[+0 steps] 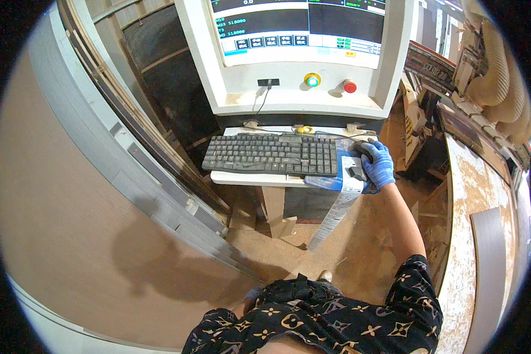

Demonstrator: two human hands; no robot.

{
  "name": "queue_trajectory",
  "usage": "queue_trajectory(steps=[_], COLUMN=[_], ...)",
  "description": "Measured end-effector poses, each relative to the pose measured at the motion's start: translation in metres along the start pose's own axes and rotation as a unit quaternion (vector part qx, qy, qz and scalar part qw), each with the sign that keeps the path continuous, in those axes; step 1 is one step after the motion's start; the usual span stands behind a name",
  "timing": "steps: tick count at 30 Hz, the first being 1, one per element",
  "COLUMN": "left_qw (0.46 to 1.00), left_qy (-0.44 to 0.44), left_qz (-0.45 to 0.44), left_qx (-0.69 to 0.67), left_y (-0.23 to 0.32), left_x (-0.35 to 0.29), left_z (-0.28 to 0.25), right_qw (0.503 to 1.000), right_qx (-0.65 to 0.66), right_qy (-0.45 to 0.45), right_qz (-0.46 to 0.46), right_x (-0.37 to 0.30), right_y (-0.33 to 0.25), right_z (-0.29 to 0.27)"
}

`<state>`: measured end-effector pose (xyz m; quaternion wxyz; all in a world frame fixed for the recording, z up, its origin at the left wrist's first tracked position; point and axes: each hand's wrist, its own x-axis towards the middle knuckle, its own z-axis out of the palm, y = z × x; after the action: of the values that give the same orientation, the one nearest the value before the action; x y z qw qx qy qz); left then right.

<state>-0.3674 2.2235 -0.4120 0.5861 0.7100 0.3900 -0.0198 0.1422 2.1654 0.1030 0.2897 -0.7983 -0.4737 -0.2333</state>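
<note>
My right hand, in a blue knitted glove, is closed over a black computer mouse at the right end of a small white shelf. Left of it lies a dusty black keyboard. Between keyboard and mouse, a strip of white printed labels hangs over the shelf's front edge toward the floor, with a small black object on its upper part. Low beside my waist, a bit of my gloved left hand shows; my clothing hides most of it, and its fingers cannot be made out.
Above the shelf stands a white control cabinet with a lit screen, a yellow-ringed green button and a red knob. Large panels lean at the left. At right is a dusty machine bed with a grey board. Sawdust covers the floor.
</note>
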Motion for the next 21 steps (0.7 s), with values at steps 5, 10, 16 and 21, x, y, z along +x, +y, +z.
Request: queue_trajectory(steps=[5, 10, 16, 21], left_qw=[0.998, 0.995, 0.997, 0.999], left_qy=[-0.054, 0.098, 0.056, 0.018], left_qz=[-0.025, -0.028, -0.047, -0.031], left_qx=[0.034, 0.018, 0.019, 0.032], left_y=[-0.002, -0.014, -0.009, -0.006], left_x=[0.001, 0.001, -0.001, 0.005], left_z=[-0.001, 0.009, 0.004, 0.005], right_qw=[1.000, 1.000, 1.000, 1.000], right_qx=[-0.005, 0.002, -0.001, -0.008], right_qy=[0.000, 0.006, 0.014, 0.012], right_qz=[-0.001, -0.005, -0.003, -0.002], right_x=[0.001, 0.002, 0.001, 0.002], right_y=[-0.003, -0.001, 0.004, 0.002], right_z=[-0.001, 0.001, 0.003, 0.003])
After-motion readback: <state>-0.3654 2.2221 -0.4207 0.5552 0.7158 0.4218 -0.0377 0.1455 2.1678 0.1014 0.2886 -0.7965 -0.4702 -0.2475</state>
